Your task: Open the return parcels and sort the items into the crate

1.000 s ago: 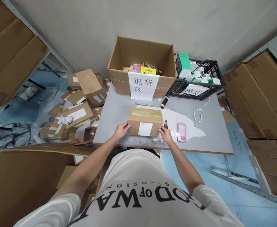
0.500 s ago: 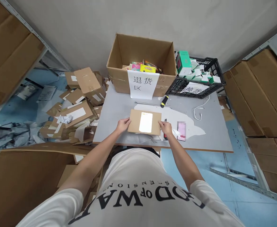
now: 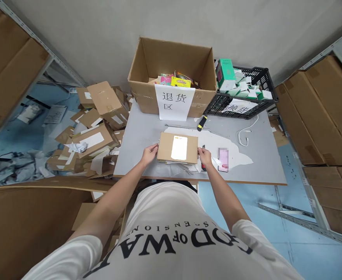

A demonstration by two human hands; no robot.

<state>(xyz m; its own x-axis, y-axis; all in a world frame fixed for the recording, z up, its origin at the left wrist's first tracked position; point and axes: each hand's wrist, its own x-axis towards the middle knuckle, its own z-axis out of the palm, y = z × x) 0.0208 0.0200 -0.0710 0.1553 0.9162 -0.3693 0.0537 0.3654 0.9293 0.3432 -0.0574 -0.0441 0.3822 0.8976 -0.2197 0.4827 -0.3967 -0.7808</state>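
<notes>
A flat cardboard box with a white label lies before me near the table's front edge. My left hand is closed at its left side, fingertips partly hidden by the edge. On the opposite side my right hand pinches the right edge. Loose paper or plastic shows under the box's near side. Close to my right hand are a red and black tool, partly covered, and a phone with a blurred screen. Beyond the box lies a black and yellow utility knife.
A large open carton with colourful packs stands at the table's back, a paper sign on its front. Beside it is a black crate of green-and-white boxes. A white cable lies right. Opened cartons pile up left of the table.
The box sits a little flatter, and its near side now shows. My fingers have slid slightly outward along its two ends. The whole view has shifted a little.
</notes>
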